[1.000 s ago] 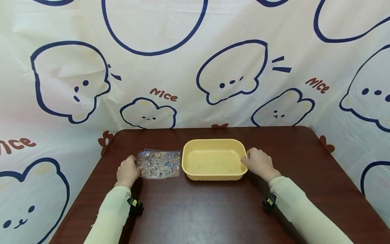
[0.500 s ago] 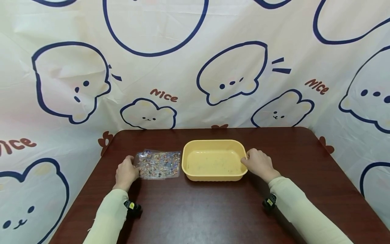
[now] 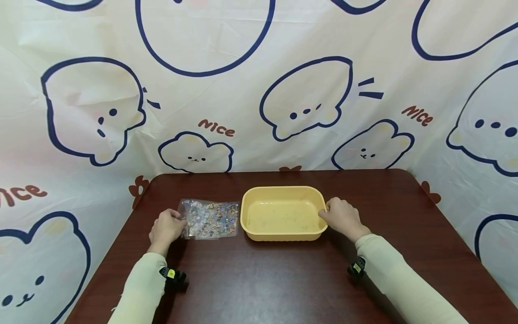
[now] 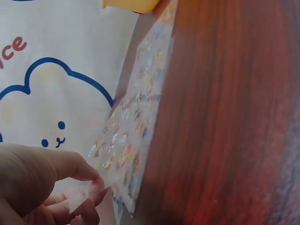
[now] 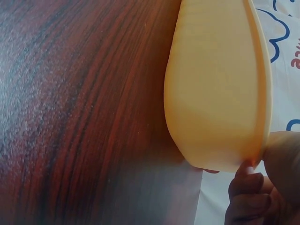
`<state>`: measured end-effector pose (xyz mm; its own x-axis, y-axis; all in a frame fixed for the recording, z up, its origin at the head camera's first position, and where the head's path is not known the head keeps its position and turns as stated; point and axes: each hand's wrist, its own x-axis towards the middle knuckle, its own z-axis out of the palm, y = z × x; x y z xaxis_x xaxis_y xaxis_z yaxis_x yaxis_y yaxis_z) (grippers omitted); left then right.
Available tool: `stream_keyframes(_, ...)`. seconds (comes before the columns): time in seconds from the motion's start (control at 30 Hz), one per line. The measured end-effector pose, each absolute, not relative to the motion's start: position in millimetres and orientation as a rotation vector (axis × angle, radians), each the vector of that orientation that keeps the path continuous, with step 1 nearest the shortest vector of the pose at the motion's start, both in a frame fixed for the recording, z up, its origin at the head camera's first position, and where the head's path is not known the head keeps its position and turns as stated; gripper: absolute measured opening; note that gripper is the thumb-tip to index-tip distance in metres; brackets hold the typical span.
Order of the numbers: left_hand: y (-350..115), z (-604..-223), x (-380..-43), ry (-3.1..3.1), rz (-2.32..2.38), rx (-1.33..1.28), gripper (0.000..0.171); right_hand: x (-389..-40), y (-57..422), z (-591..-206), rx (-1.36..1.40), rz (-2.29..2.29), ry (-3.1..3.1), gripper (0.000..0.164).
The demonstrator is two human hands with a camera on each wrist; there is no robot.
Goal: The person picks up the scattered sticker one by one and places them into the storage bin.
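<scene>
Thin, clear sticker sheets (image 3: pixel 211 219) printed with small colourful figures lie stacked on the table, left of a yellow plastic basin (image 3: pixel 283 236). My left hand (image 3: pixel 167 228) is at their left edge. In the left wrist view the thumb and a finger of my left hand (image 4: pixel 51 180) pinch the near end of the sheets (image 4: pixel 136 122), which is lifted somewhat. My right hand (image 3: pixel 344 217) grips the right rim of the basin. The right wrist view shows the thumb and curled fingers of my right hand (image 5: pixel 255 199) at the rim of the basin (image 5: pixel 215 89).
The dark wooden table (image 3: pixel 259 279) ends at a back edge close behind the basin. A cream cloth (image 3: pixel 251 99) with cartoon bears hangs behind and at both sides.
My left hand has drawn slightly left and toward me at the sheets' edge, and the top sheet has shifted a little. My right hand and the basin stay in place.
</scene>
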<state>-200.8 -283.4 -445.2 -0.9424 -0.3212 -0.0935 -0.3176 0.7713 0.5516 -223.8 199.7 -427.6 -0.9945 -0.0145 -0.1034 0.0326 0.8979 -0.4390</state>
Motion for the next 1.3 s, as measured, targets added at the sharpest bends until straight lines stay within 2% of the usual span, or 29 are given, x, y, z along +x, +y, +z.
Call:
stream_keyframes(0.23,-284,-437,-197,-2.914,-0.990,0.546,0.024,-224,200,-428,0.020,-0.688,2.962,0.035)
stream_keyframes(0.63,-278,-415,-195,-2.881,-1.206,0.457,0.029,-224,199,-426,0.036,-0.696,2.961,0.035)
stream_keyframes(1.3,-263,-389,-188,-2.804,-1.247,0.384,0.028,-222,199,-427,0.045,-0.719,2.960,0.036)
